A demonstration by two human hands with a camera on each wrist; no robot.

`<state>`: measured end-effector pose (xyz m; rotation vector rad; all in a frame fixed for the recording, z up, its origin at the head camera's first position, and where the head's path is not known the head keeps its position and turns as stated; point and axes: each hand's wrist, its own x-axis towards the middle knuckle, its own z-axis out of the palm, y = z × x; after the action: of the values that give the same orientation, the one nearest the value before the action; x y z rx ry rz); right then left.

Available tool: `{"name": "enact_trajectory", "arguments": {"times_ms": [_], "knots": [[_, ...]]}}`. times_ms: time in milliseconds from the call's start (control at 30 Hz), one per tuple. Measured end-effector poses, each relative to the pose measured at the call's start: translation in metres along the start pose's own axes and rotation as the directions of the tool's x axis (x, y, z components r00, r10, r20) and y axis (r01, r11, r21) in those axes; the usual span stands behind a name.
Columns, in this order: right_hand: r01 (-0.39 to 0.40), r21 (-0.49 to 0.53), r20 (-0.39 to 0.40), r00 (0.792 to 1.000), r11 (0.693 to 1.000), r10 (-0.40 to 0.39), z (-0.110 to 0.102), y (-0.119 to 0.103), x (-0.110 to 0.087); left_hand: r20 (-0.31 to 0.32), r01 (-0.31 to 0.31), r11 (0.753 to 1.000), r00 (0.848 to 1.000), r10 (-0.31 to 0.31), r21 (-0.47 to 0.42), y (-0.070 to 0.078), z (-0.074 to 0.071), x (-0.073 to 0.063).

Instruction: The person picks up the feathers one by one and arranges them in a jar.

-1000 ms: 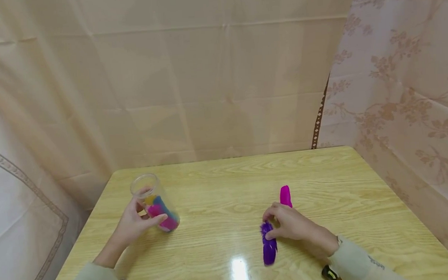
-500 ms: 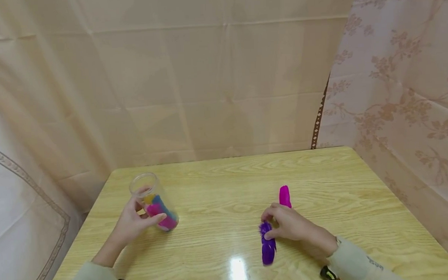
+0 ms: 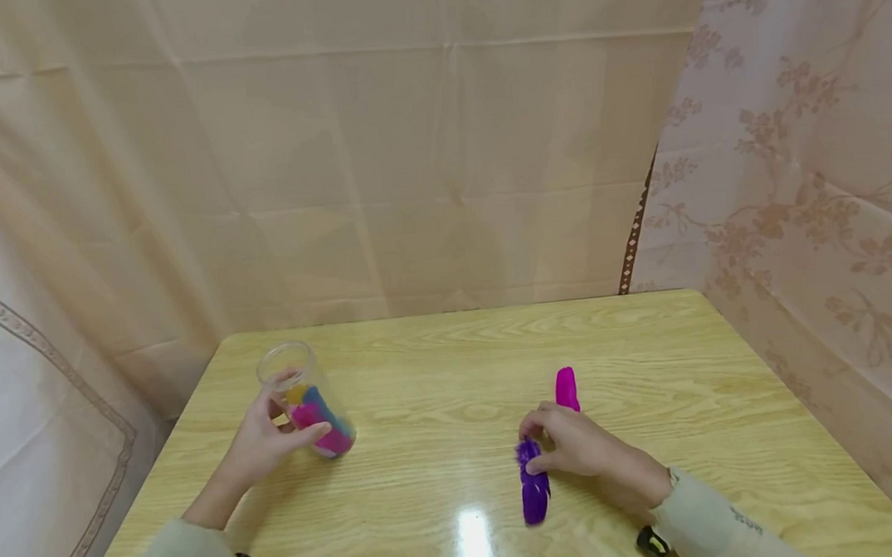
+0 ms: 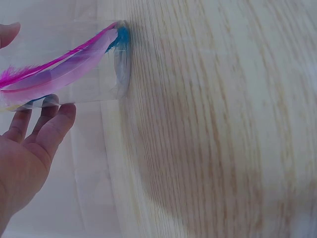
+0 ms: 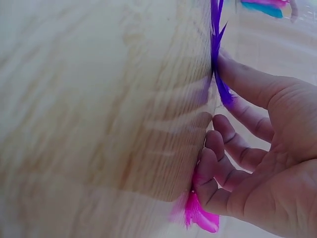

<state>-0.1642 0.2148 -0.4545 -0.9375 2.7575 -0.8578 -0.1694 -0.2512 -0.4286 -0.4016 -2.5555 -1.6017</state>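
In the head view my left hand (image 3: pixel 269 440) grips a clear cylindrical jar (image 3: pixel 289 364) with several feathers (image 3: pixel 317 413) inside, pink, blue and yellow. The jar leans, its mouth toward the upper left. The left wrist view shows my thumb on one side of the jar (image 4: pixel 89 84) and fingers on the other, around a pink feather (image 4: pixel 74 54). My right hand (image 3: pixel 584 447) pinches a purple feather (image 3: pixel 534 495) at its fluffy end, low on the table. Just beyond that hand lies a magenta feather (image 3: pixel 567 389); the hand hides its near end in the head view.
A wood-grain table (image 3: pixel 436 403) spreads under both hands. Beige cloth (image 3: pixel 411 172) hangs behind its far edge, and patterned cloth (image 3: pixel 809 213) borders the right side. Black wrist devices (image 3: pixel 654 544) sit below the sleeves.
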Motion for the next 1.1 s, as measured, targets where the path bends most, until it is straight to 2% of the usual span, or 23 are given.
{"name": "enact_trajectory", "arguments": {"times_ms": [467,667,767,933,1100], "knots": [[0.035,0.041,0.034,0.999,0.999,-0.036,-0.001,-0.003,0.002,0.002,0.015,1.000,1.000,-0.015,-0.004,-0.001,0.000,0.000],[0.030,0.115,0.071,0.997,0.993,-0.038,-0.003,-0.006,0.006,0.003,0.019,1.000,1.000,-0.019,0.009,-0.001,0.000,-0.001],[0.032,0.193,0.083,0.995,0.981,-0.049,-0.006,-0.011,0.011,-0.002,0.014,1.000,1.000,-0.014,0.012,0.000,0.000,-0.001],[0.058,0.326,0.065,0.994,0.944,-0.083,-0.014,-0.024,0.025,-0.006,0.005,1.000,1.000,-0.005,0.002,0.001,0.000,0.001],[0.056,0.380,0.065,0.994,0.923,-0.087,-0.018,-0.039,0.036,-0.001,0.012,1.000,1.000,-0.012,0.005,0.001,0.000,0.001]]}}
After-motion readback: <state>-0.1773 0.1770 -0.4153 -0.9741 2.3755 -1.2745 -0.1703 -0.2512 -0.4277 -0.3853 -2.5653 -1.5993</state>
